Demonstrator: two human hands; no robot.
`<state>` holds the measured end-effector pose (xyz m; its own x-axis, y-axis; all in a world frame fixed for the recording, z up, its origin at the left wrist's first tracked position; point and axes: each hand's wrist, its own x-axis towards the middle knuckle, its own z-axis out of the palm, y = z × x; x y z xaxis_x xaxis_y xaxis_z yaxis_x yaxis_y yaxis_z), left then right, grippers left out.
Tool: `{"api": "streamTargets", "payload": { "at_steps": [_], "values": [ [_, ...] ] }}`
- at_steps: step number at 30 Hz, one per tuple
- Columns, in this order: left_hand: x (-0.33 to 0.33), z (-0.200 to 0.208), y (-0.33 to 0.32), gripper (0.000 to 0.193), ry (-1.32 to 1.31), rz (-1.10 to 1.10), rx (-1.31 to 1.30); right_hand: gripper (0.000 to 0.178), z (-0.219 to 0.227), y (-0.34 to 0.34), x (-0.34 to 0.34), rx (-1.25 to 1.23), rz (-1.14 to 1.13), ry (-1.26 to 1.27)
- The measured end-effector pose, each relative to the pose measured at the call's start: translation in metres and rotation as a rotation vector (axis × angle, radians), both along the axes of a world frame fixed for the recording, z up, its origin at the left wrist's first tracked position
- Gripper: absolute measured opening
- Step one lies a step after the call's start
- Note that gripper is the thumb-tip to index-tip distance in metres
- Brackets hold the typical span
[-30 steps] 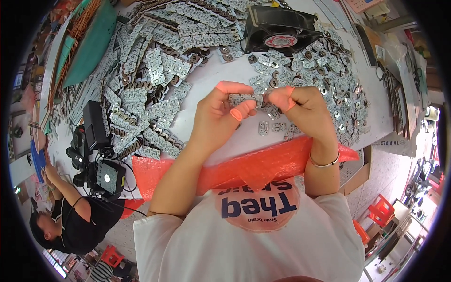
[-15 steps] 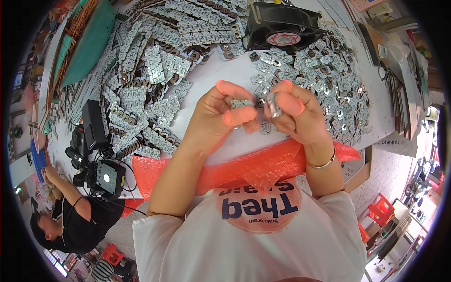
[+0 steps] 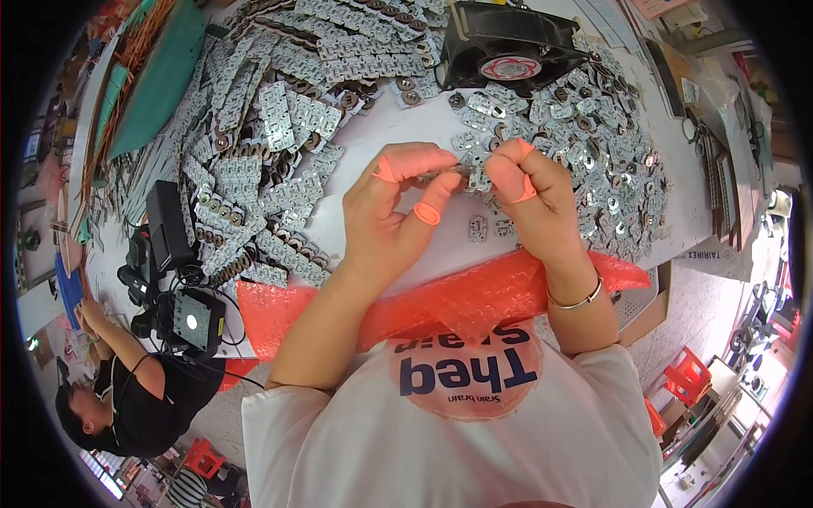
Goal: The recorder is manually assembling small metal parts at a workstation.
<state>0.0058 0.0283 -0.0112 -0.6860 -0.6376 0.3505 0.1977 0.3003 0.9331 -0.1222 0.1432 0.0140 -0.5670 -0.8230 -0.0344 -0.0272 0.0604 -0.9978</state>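
Orange-pink finger cots cover the thumb and index finger of both my hands. My left hand (image 3: 385,207) has thumb and index tip pinched together on a small circuit board, seen nearly edge-on and mostly hidden by the fingers. Just across from it, my right hand (image 3: 538,190) pinches another small circuit board (image 3: 477,178) that sticks out toward the left fingertips. A single loose board (image 3: 478,228) lies on the table below the hands. To the right spreads a heap of loose single boards (image 3: 605,161). Joined strips of boards (image 3: 275,114) are piled to the left.
A black fan (image 3: 508,51) stands at the far side between the piles. Red bubble wrap (image 3: 423,309) lies along the table's near edge. Black electronic devices with cables (image 3: 190,317) sit at the left, where another person (image 3: 140,381) works. A green sheet (image 3: 161,85) stands far left.
My left hand has turned, so its board now shows edge-on and the fingers point right. The right hand has lifted slightly away, its board shifting left of the thumb.
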Motion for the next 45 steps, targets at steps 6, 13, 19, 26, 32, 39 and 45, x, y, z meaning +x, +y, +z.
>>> {"api": "streamTargets", "payload": {
  "at_steps": [6, 13, 19, 26, 32, 39, 45],
  "values": [
    [0.000, 0.000, 0.000, 0.020, 0.038, -0.055, -0.038, 0.018, -0.006, 0.000, 0.000, -0.006, -0.002, 0.106],
    [-0.001, 0.001, 0.001, 0.018, -0.035, -0.054, -0.054, 0.016, -0.013, 0.002, -0.016, 0.067, 0.040, 0.398],
    [0.002, 0.007, 0.000, 0.017, -0.057, -0.174, 0.310, 0.013, 0.001, 0.006, -0.020, 0.133, 0.043, 0.352],
    [0.008, 0.009, -0.009, 0.024, -0.205, -0.229, 0.636, 0.014, -0.003, 0.005, -0.015, 0.071, 0.183, 0.233],
    [0.011, 0.012, -0.013, 0.017, 0.004, -0.435, 0.974, 0.015, -0.001, 0.007, -0.009, -0.018, 0.187, -0.605],
    [0.004, 0.002, -0.005, 0.021, 0.074, -0.142, 0.174, 0.015, -0.002, 0.002, -0.001, 0.023, 0.044, 0.035],
    [0.001, 0.000, -0.001, 0.019, 0.032, 0.054, -0.152, 0.016, -0.003, 0.002, -0.002, 0.081, 0.080, 0.086]
  ]
}}
